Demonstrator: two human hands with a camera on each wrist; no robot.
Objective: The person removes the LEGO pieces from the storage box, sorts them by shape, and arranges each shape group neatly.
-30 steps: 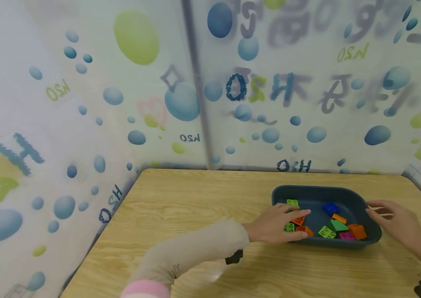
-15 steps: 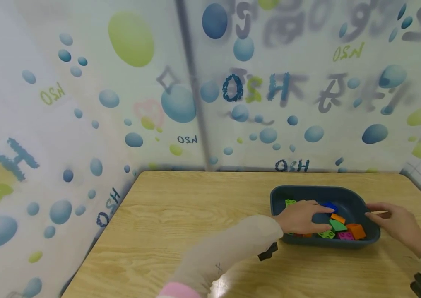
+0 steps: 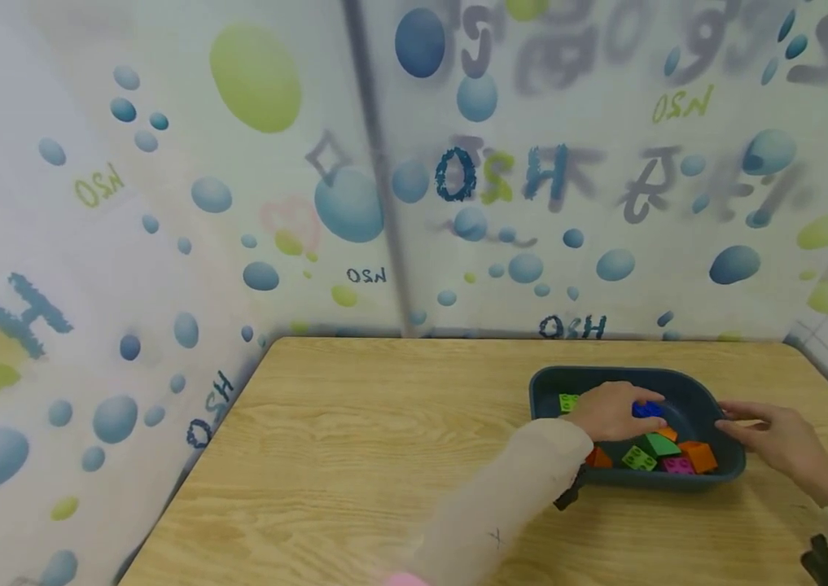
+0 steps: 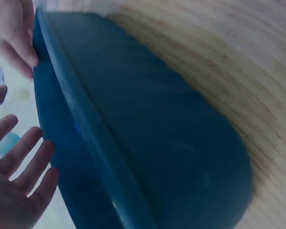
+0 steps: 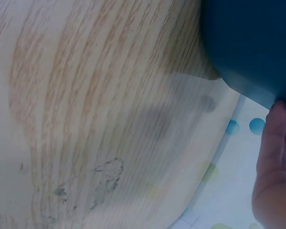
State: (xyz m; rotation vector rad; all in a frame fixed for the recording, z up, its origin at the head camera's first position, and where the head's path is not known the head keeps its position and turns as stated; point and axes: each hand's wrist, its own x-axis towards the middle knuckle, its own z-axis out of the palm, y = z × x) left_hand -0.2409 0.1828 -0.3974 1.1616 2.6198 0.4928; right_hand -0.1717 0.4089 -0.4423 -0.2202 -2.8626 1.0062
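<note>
The white wall [image 3: 326, 98] is printed with blue and green bubbles and mirror-reversed lettering: a large H2O in blue and green at its middle, with smaller copies around. Its grey characters are too blurred to read. Below is one wooden table [image 3: 355, 407], and at its right side sits one dark blue tray [image 3: 677, 482]. Two pale sleeves reach in; the left sleeve [image 3: 501, 496] bears a small x mark. The left hand [image 3: 613, 411] is over the tray, fingers spread wide and gripping nothing visible; whether it touches a brick, I cannot tell. The right hand [image 3: 783, 439] pinches the tray's right rim between thumb and fingers. Eight bricks show in the tray: a large orange brick [image 3: 699, 456], a green brick [image 3: 661, 444], a near lime brick [image 3: 639, 458], a far lime brick [image 3: 568, 403], a blue brick [image 3: 648, 409], a magenta brick [image 3: 677, 465], a red-orange brick [image 3: 598, 458] and a small orange brick [image 3: 667, 434].
</note>
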